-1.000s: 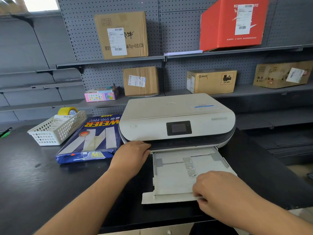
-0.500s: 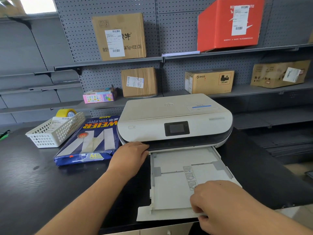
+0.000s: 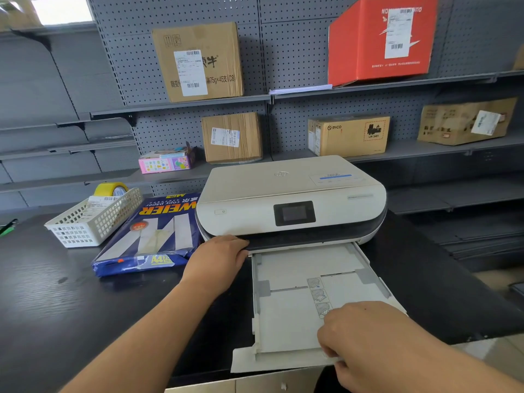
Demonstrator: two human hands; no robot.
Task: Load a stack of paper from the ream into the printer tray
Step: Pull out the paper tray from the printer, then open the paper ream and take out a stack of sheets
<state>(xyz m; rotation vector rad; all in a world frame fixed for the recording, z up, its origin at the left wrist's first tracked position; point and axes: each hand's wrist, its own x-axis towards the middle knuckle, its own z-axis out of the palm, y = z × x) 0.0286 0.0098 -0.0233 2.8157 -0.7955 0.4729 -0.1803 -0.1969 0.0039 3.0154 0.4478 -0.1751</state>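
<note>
A white printer (image 3: 289, 194) stands on the black table (image 3: 51, 302). Its pale paper tray (image 3: 289, 316) is pulled far out toward me and holds no paper. My right hand (image 3: 365, 338) grips the tray's front lip, fingers curled over the edge. My left hand (image 3: 218, 259) rests flat against the printer's lower left front corner. A blue ream of copy paper (image 3: 153, 236) lies flat on the table just left of the printer, its near end torn.
A white plastic basket (image 3: 93, 219) with a yellow tape roll (image 3: 110, 189) behind it sits left of the ream. Grey pegboard shelves behind carry cardboard boxes (image 3: 198, 61) and a red box (image 3: 380, 38). The table's front edge lies under the tray's lip.
The tray has slid further out of the printer toward me with my right hand on its lip. My left hand has stayed at the printer's corner.
</note>
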